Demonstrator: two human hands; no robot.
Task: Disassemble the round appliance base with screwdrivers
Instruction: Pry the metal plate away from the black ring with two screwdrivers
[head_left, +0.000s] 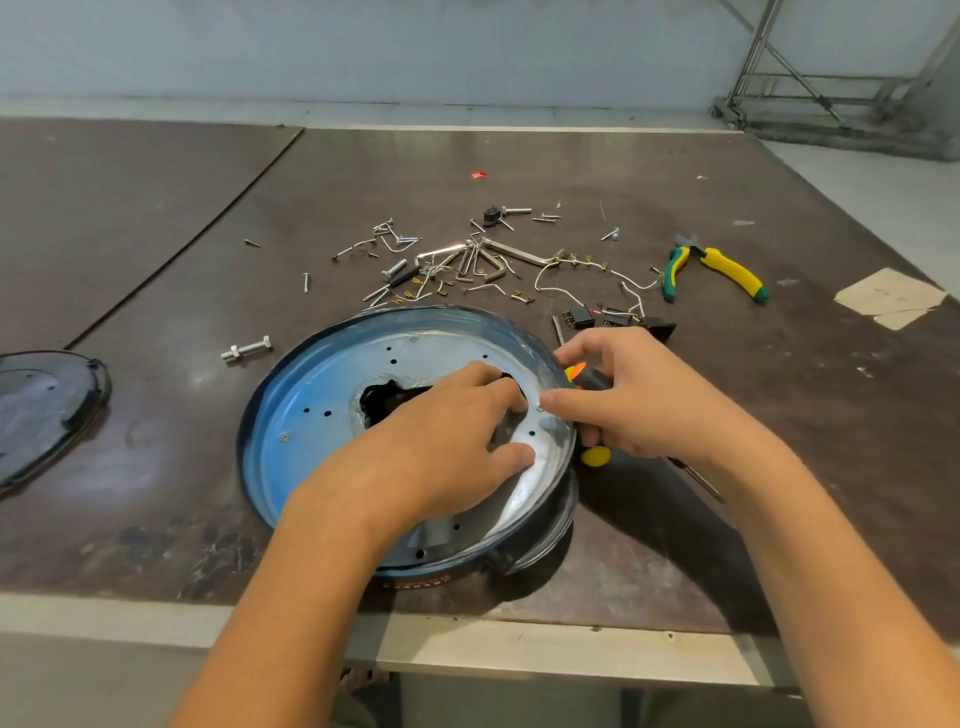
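Blue base (311, 395) near table edge (130, 605)

Blue-tinted base (311, 395); yellow-and-green pliers (727, 267).

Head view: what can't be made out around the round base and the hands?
All in the head view:
- Screwdriver handle: mostly under the right hand; grip and tip hidden.
- Round base: centre opening partly covered by the left hand.
- Dark cover: cut off by the left edge.
- Loose screws: too small to tell types.
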